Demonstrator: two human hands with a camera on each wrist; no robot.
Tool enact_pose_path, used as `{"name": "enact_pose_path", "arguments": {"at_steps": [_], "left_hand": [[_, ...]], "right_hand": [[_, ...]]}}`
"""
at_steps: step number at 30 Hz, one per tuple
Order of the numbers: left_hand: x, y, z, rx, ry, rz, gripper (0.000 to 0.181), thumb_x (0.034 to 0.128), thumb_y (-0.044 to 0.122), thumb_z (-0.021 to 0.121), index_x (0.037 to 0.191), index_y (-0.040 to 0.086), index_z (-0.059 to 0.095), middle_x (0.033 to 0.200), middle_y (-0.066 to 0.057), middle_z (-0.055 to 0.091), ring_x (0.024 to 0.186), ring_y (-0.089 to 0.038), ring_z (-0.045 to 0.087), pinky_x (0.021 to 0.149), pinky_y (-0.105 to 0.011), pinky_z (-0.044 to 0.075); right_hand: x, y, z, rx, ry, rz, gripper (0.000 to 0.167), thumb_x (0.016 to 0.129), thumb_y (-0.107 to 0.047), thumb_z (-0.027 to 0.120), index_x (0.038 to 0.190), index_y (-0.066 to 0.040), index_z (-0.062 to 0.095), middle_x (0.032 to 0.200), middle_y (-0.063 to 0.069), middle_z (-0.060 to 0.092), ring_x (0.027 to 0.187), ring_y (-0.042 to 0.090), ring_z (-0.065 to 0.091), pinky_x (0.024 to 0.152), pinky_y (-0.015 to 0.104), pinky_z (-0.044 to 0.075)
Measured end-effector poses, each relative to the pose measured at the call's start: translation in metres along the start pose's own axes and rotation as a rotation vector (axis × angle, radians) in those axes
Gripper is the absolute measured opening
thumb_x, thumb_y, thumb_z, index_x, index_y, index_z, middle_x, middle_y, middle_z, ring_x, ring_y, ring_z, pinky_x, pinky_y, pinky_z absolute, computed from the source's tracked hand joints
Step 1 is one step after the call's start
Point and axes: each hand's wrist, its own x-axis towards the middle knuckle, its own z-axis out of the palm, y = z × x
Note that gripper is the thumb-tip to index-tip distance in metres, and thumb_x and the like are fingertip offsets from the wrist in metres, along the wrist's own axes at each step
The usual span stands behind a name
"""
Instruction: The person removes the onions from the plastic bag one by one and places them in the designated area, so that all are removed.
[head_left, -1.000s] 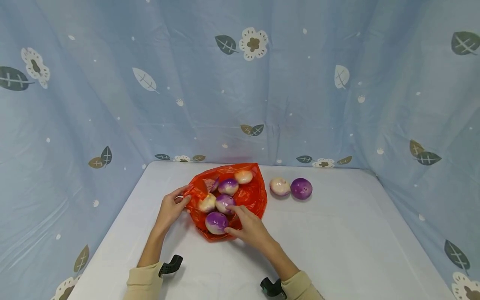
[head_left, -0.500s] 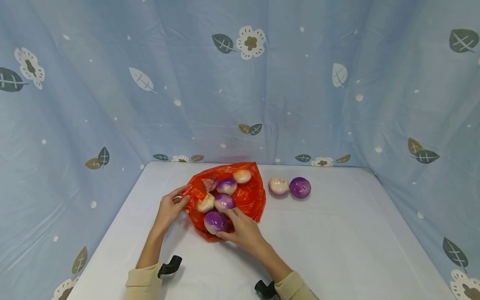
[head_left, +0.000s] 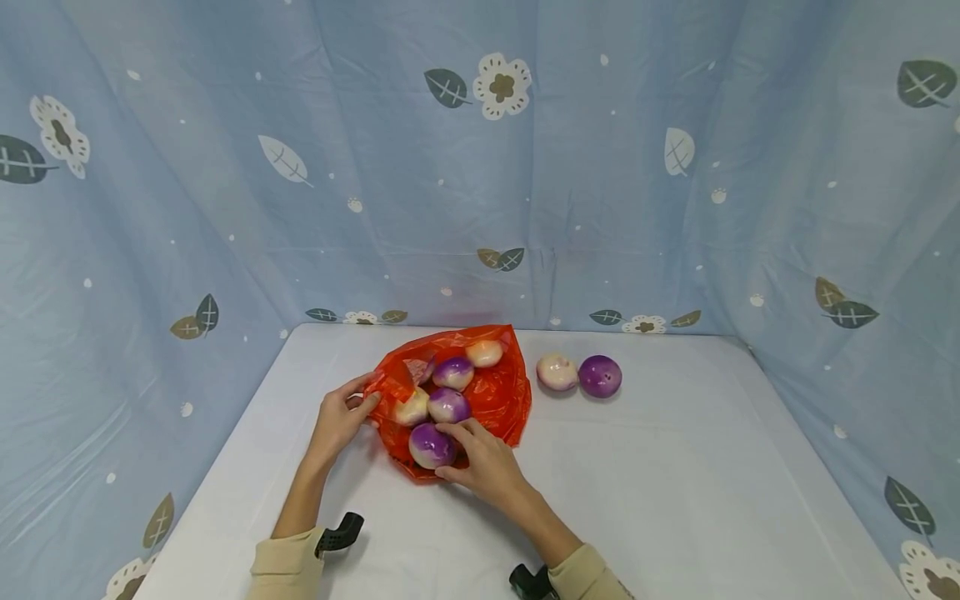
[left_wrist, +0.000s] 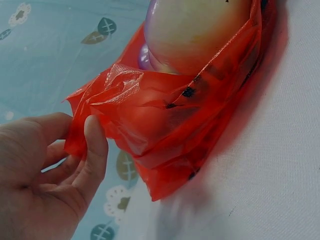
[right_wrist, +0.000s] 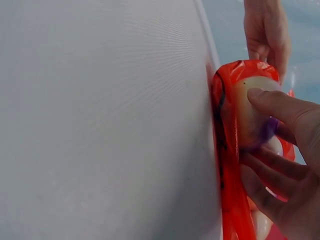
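A red plastic bag [head_left: 495, 398] lies open-mouthed on the white table, with several glossy purple-and-white turnips inside. My left hand [head_left: 339, 423] pinches the bag's left edge between thumb and fingers, as the left wrist view shows with the red film [left_wrist: 77, 132]. At the bag's front, my right hand [head_left: 491, 471] holds the nearest turnip [head_left: 431, 446] by its right side. In the right wrist view the thumb lies on this turnip's pale face [right_wrist: 250, 111] and the fingers curl behind it. Other turnips [head_left: 448, 406] sit just beyond it in the bag.
Right of the bag, a pale turnip [head_left: 557, 372] and a purple turnip [head_left: 600, 377] stand side by side on the white table [head_left: 660, 483]. A blue patterned curtain [head_left: 600, 167] hangs behind the table and along both sides.
My right hand has shifted slightly left and closer round the front turnip. The left hand keeps its pinch on the bag's edge; the whole view shifted a little.
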Motion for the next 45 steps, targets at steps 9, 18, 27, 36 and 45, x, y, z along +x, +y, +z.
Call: {"name": "enact_pose_path", "arguments": {"at_steps": [9, 18, 27, 36, 45], "left_hand": [[0.0, 0.002, -0.001, -0.007, 0.001, 0.017, 0.046, 0.0945, 0.02, 0.066, 0.137, 0.006, 0.056, 0.11, -0.026, 0.068, 0.071, -0.007, 0.065, 0.063, -0.039, 0.06], [0.0, -0.001, -0.001, 0.003, 0.001, 0.026, 0.045, 0.0947, 0.019, 0.066, 0.136, 0.005, 0.057, 0.109, -0.025, 0.066, 0.072, -0.009, 0.066, 0.063, -0.036, 0.06], [-0.002, 0.002, 0.0, 0.0, 0.0, 0.039, 0.043, 0.0946, 0.018, 0.066, 0.136, 0.006, 0.057, 0.107, -0.024, 0.068, 0.071, -0.008, 0.066, 0.063, -0.04, 0.059], [0.002, -0.007, 0.0, 0.014, 0.004, 0.04, 0.044, 0.095, 0.019, 0.065, 0.135, 0.004, 0.057, 0.112, -0.025, 0.067, 0.075, -0.006, 0.067, 0.063, -0.034, 0.06], [0.003, -0.007, 0.0, 0.038, 0.006, 0.035, 0.044, 0.0954, 0.019, 0.064, 0.137, 0.007, 0.056, 0.113, -0.022, 0.066, 0.079, -0.008, 0.068, 0.066, -0.036, 0.06]], "right_hand": [[-0.002, 0.0, -0.001, 0.065, 0.003, -0.007, 0.062, 0.081, -0.033, 0.081, 0.137, -0.025, 0.056, 0.115, 0.002, 0.061, 0.095, 0.019, 0.066, 0.08, 0.024, 0.056], [0.0, -0.001, 0.006, 0.034, 0.036, -0.027, 0.064, 0.079, -0.041, 0.081, 0.136, -0.031, 0.055, 0.114, -0.002, 0.058, 0.085, 0.015, 0.065, 0.075, 0.021, 0.055], [0.002, 0.0, 0.004, 0.044, 0.018, -0.039, 0.06, 0.08, -0.037, 0.08, 0.136, -0.029, 0.057, 0.114, -0.002, 0.058, 0.09, 0.014, 0.065, 0.081, 0.023, 0.056], [0.002, 0.003, 0.003, 0.034, 0.021, -0.055, 0.06, 0.081, -0.036, 0.08, 0.136, -0.028, 0.057, 0.113, -0.001, 0.058, 0.093, 0.014, 0.065, 0.081, 0.022, 0.056], [0.002, 0.003, -0.001, 0.058, 0.023, -0.055, 0.058, 0.083, -0.039, 0.077, 0.137, -0.027, 0.058, 0.114, -0.001, 0.059, 0.093, 0.015, 0.063, 0.081, 0.022, 0.056]]}}
